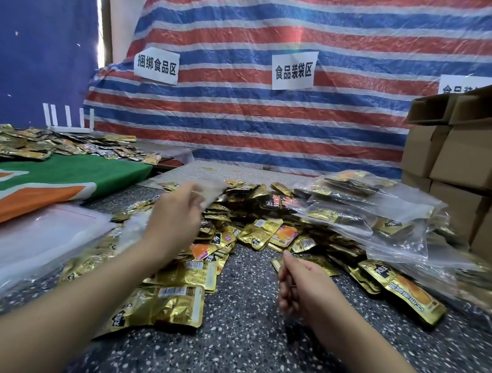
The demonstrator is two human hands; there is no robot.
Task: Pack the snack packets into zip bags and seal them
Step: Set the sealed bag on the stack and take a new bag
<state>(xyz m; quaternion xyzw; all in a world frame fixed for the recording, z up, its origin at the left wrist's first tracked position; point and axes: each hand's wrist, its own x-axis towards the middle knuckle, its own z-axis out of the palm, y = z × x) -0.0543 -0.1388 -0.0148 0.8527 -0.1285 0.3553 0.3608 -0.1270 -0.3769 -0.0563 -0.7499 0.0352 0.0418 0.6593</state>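
Hands: left hand (176, 219) raised over the heap, blurred, with a clear, limp plastic zip bag (210, 190) pinched at the fingertips; right hand (299, 284) low over the speckled grey stone table (243, 344), fingers loosely curled, nothing seen between them.

Task item: loose gold foil snack packets (260, 232), heaped on the table just beyond both hands and spilling back beneath the left forearm. The heap is spread crosswise, left to right; single packets lie at mixed angles. The near edge of the heap is judged closest to the right hand, which is free, so a pick from there into the held bag is favoured. Whether the bag's mouth is open cannot be told.

Adjoining: filled clear zip bags of packets (375, 220), stacked to the right of the heap. A stack of flat empty clear bags (43, 237) lies at the left.

Outlying: brown cardboard cartons (465, 159) at far right; green and orange cloth (66, 178) at left; striped red, white and blue tarpaulin (271, 124) behind.
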